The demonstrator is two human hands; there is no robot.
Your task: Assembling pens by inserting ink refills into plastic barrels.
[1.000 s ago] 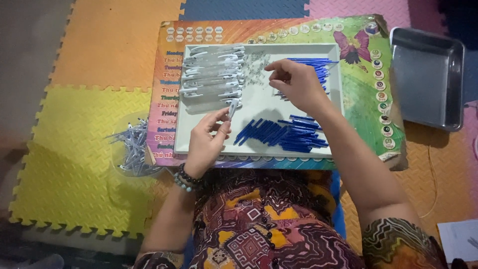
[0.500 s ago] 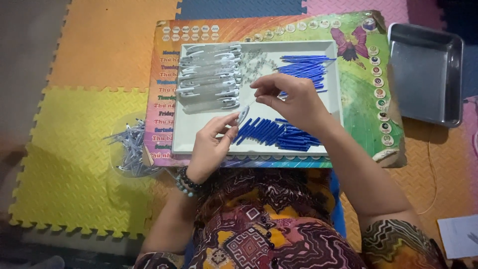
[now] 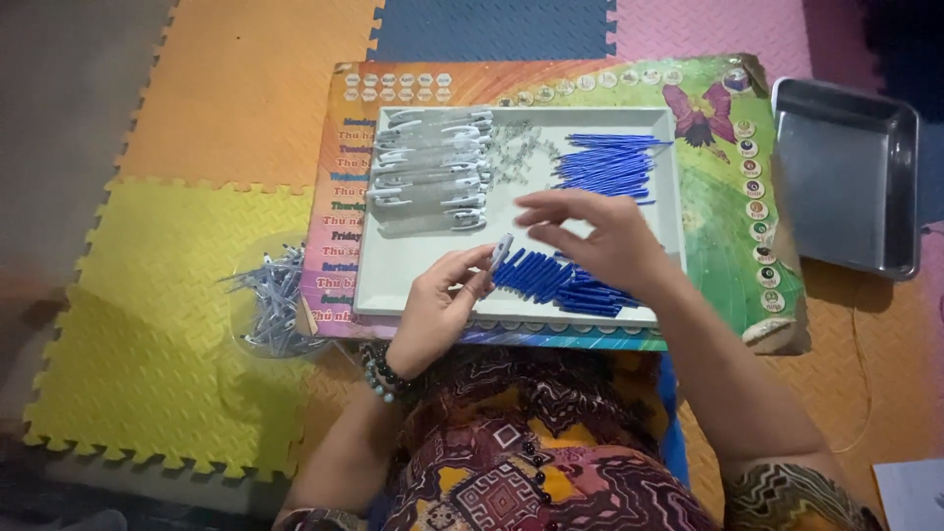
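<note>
Floor: interlocking foam mats (image 3: 167, 295) with toothed edges cover it.
Mat colours: yellow near left, orange far left, dark blue far centre, pink far right.
Bare floor: a grey strip (image 3: 59, 118) along the left edge, beyond the mats.
Board: a colourful printed board (image 3: 728, 226) lies flat on the mats.
Light: dim and soft, with darker corners.

The white tray (image 3: 393, 285) has bare floor at its lower left, open from the left side. Grey clips (image 3: 430, 172) crowd its upper left, blue pieces (image 3: 610, 162) the upper right and more blue pieces (image 3: 551, 280) the lower middle. The metal pan (image 3: 846, 177) stands well apart on the right.
</note>
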